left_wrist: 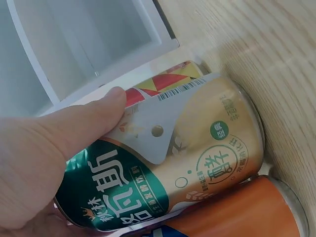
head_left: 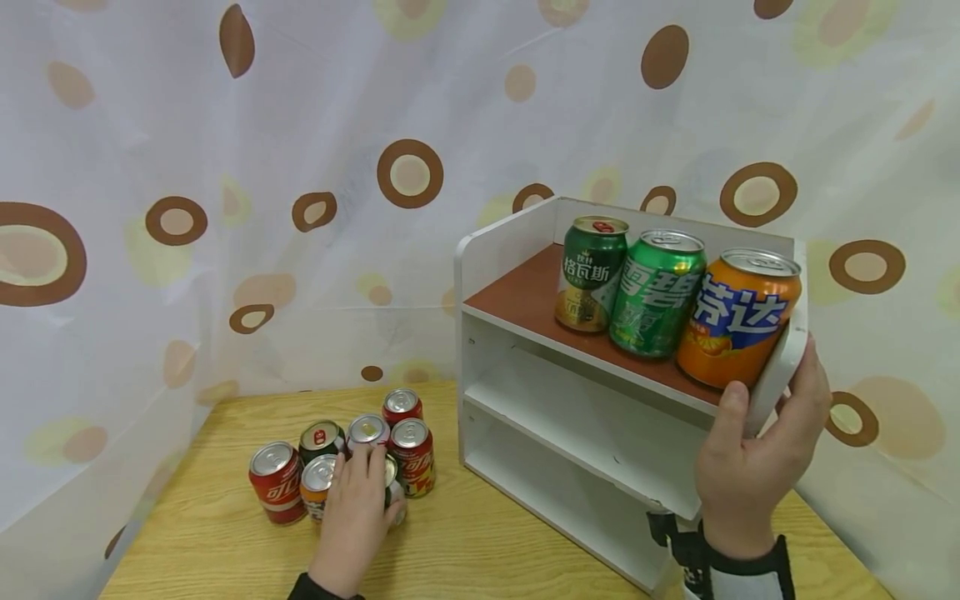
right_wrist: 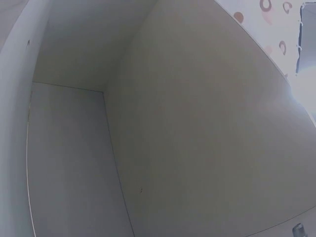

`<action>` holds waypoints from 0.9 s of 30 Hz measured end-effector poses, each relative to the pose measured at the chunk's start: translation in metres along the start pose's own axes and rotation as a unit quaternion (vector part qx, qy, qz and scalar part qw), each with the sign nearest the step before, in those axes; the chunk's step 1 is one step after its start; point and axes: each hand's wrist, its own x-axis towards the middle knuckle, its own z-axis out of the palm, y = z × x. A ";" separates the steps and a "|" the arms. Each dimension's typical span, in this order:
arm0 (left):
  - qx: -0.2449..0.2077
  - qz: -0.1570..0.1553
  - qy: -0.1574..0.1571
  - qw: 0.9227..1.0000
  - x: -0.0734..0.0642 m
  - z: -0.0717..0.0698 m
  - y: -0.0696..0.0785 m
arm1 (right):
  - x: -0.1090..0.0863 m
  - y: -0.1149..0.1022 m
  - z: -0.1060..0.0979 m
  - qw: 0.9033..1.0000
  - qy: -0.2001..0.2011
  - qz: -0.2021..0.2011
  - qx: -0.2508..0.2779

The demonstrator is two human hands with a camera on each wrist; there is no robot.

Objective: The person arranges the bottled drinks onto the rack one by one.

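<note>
A green-and-gold can (left_wrist: 212,140) is being grasped by the left grip (head_left: 356,496) (thumb lying along its side), just beside an orange can (left_wrist: 242,212) on the wooden surface (head_left: 465,550); the right grip (head_left: 757,467) is clasping a white shelf unit (head_left: 555,396), whose top is bearing three cans (head_left: 656,296).

table (head_left: 187,537): can cluster (head_left: 318,473) left, shelf (head_left: 570,408) right | shelf top (head_left: 517,287): three cans (head_left: 656,296) abreast
</note>
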 end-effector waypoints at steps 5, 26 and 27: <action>-0.003 0.006 -0.001 1.000 -0.002 0.001 0.004 | 0.000 -0.003 0.000 1.000 0.004 -0.003 0.004; -0.043 -0.009 -0.048 0.998 -0.004 -0.003 0.008 | 0.000 -0.002 0.000 1.000 -0.001 0.000 -0.002; -0.045 -0.009 -0.052 0.998 -0.004 -0.003 0.008 | 0.000 -0.002 0.000 1.000 -0.001 0.001 -0.002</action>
